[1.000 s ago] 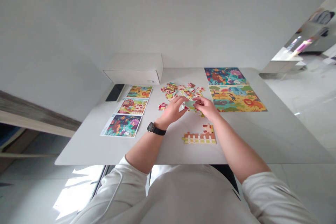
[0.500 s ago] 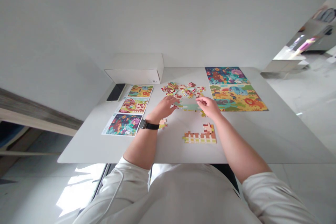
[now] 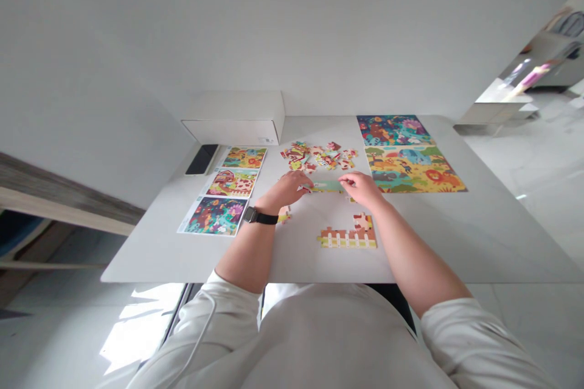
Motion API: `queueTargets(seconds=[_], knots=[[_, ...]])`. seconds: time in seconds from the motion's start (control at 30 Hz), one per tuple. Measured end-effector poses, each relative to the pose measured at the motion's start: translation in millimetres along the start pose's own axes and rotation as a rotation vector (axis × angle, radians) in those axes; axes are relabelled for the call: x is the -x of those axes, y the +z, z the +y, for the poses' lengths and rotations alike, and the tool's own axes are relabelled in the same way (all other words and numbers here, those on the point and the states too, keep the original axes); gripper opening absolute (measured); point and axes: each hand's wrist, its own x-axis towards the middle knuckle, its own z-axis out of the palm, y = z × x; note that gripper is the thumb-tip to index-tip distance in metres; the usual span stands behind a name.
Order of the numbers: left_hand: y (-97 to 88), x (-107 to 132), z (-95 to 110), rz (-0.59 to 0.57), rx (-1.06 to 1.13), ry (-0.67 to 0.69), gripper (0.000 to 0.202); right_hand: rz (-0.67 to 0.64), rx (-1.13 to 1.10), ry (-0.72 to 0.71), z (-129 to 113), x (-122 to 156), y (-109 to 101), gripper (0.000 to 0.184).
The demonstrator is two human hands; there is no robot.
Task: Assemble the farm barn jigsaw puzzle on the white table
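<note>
Out on the left, a dark phone (image 3: pixel 201 160) is parked beside a printed sheet (image 3: pixel 232 182), with a white box (image 3: pixel 235 132) set on the far side. And here is the left hand (image 3: pixel 289 188), its fingers bent at the left end of a pale-green puzzle strip (image 3: pixel 327 186); whether the strip is gripped there cannot be told. By that wrist, a loose piece (image 3: pixel 284 214) is partly covered. On the far side of the strip lies the piece heap (image 3: pixel 325 159); on the near side, the joined fence section (image 3: pixel 347 239). Then the right hand (image 3: pixel 358 187): fingertips drawn together at the strip's right end, any hold unclear. Edge-joining seems to be the step in hand; steady, flat alignment would be called for next. Farthest right, two bright animal pictures (image 3: pixel 415 170) are laid flat.
</note>
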Motion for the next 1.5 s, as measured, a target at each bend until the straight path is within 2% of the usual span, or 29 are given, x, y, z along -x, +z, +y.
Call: queueTargets(seconds=[0.33, 0.7, 0.87, 1.0, 1.2, 1.37, 1.5], knots=[[-5.1, 1, 9, -0.013, -0.02, -0.031, 0.032, -0.013, 0.009, 0.003, 3, 0, 3, 0.02], [-5.4, 0, 9, -0.002, 0.023, -0.016, 0.027, -0.025, 0.024, 0.035, 3, 0, 0, 0.018], [-4.4, 1, 8, -0.004, 0.013, -0.019, 0.027, -0.015, 0.031, 0.011, 10, -2, -3, 0.035], [-3.0, 1, 7, -0.001, 0.008, -0.014, 0.027, 0.018, 0.044, 0.018, 18, -4, -9, 0.043], [-2.8, 0, 13, 0.052, 0.028, 0.018, 0.03, 0.052, 0.11, 0.084, 32, -2, -27, 0.042], [3.1, -4, 19, 0.018, 0.002, 0.016, 0.029, -0.037, 0.175, 0.151, 40, 0, -36, 0.028], [9.9, -7, 22, -0.025, -0.053, -0.027, 0.034, -0.108, 0.235, 0.142, 42, 0, -35, 0.032]])
